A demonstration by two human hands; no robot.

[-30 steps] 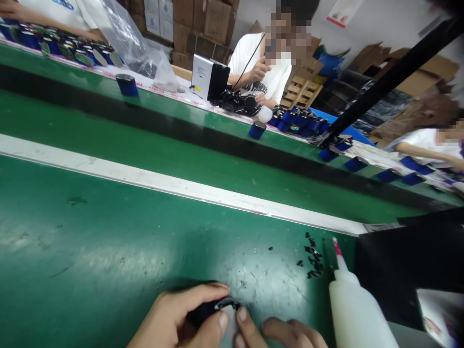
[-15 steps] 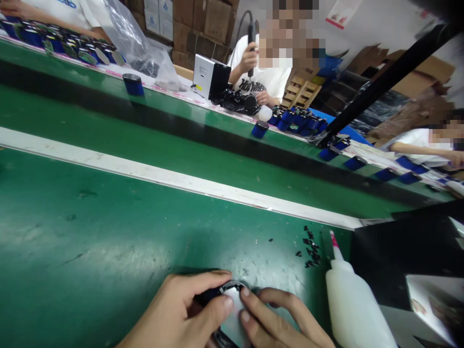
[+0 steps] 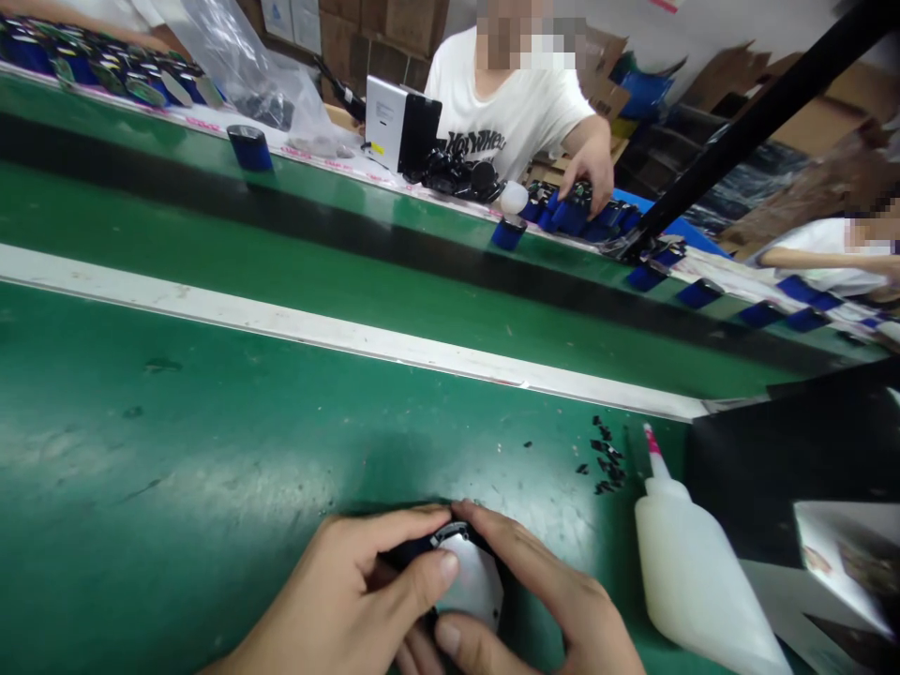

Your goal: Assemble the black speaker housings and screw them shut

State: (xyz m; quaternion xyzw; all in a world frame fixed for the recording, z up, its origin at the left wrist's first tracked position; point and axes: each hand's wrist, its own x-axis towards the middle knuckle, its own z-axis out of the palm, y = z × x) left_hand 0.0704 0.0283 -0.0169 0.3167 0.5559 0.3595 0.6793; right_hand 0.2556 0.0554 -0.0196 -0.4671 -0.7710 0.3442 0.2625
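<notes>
Close to the bottom edge of the head view, a dark round housing with a pale silvery plate (image 3: 472, 583) on its face is held between both hands. My left hand (image 3: 366, 591) is closed around its left side, thumb on the plate and index finger along the far rim. My right hand (image 3: 555, 591) grips the right side, with its index fingertip at the far rim beside the left one and its thumb at the plate's near edge. The housing's underside is hidden by my fingers.
Small black pieces (image 3: 607, 457) lie scattered beyond my right hand. A translucent squeeze bottle (image 3: 703, 562) stands at the right. Past a white rail (image 3: 337, 343), blue cylindrical housings (image 3: 249, 148) line a green belt; a co-worker's hand (image 3: 592, 173) touches some.
My right index finger has moved from the plate out to the far rim, and the right thumb now presses the near edge. Across the belt, the co-worker has reached toward the blue housings.
</notes>
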